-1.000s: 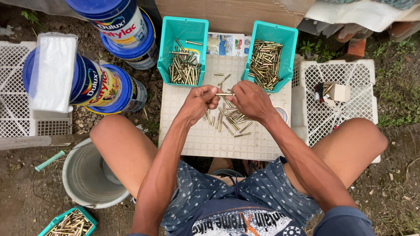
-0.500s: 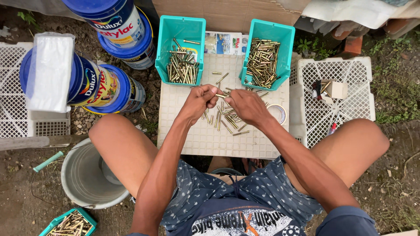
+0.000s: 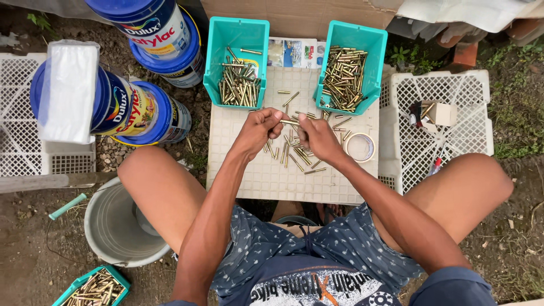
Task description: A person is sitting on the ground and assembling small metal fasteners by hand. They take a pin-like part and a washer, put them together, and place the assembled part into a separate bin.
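Nearest the camera, a grey bucket is seen on the ground by the left knee, with a small teal bin of brass tubes below it. Over the white perforated desk, a thin brass tube is pinched at one end by the fingers of the left hand and at the other by those of the right hand; it is held level just above a loose pile of tubes. A roll of tape lies just beside the right hand. Farther off, a left teal bin and a right teal bin are each filled with tubes. Blue paint tubs are stacked to the left.
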